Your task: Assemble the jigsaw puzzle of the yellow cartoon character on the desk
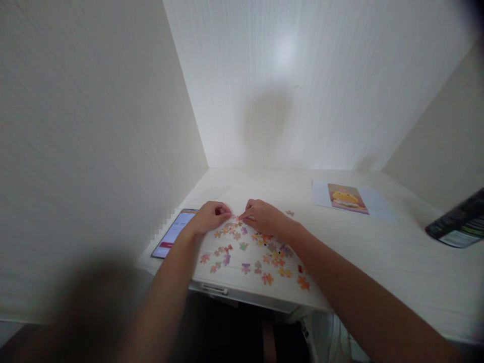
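Observation:
Small pink jigsaw puzzle pieces (236,218) lie on the white desk between my two hands. My left hand (212,216) is closed, thumb and index finger pinched at the left edge of the pink pieces. From the other side, my right hand (262,217) pinches at the same pink pieces with its fingers curled. The fingertips partly hide what they grip. Close below are loose jigsaw pieces: a purple one (245,267), a green one (243,246), an orange one (267,278) and several yellow-and-orange ones (279,257) partly beside my right forearm.
A phone (172,237) with a lit screen lies at the desk's left edge, beside my left forearm. Back right, a reference picture (347,198) of a yellow figure rests on the desk. A dark can-like container (459,222) stands far right. White walls enclose the desk (378,242).

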`<state>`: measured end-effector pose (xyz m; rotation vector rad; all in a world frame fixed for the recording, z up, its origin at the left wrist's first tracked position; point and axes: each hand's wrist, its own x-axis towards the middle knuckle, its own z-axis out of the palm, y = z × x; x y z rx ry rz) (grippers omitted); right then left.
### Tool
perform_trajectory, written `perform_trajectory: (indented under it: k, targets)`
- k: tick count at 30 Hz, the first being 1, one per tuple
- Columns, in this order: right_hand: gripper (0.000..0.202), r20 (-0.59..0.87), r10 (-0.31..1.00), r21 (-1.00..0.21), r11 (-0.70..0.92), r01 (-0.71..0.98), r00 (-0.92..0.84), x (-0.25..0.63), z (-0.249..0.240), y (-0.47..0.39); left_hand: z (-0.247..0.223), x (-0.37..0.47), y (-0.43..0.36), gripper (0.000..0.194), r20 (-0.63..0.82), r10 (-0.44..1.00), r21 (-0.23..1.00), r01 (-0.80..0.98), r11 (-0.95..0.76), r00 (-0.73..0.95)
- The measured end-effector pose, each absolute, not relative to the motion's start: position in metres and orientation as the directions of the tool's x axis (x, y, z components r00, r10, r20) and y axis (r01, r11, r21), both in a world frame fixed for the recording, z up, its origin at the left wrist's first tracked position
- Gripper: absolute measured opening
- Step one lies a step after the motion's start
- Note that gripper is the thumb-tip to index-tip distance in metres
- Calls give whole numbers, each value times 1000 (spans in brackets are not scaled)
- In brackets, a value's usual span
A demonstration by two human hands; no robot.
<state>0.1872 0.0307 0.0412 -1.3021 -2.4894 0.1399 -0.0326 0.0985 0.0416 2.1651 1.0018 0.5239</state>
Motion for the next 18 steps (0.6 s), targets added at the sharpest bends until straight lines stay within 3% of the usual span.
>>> perform_trajectory:
  k: [6, 18]
  targets:
    - [28, 237, 828, -244, 556, 794, -508, 187, 41, 30, 44, -31, 95, 28, 21, 760, 737, 504, -451, 649]
    - [29, 235, 829, -217, 554, 804, -507, 185, 44, 28, 38, -29, 98, 25, 66, 789, 675, 555, -486, 611]
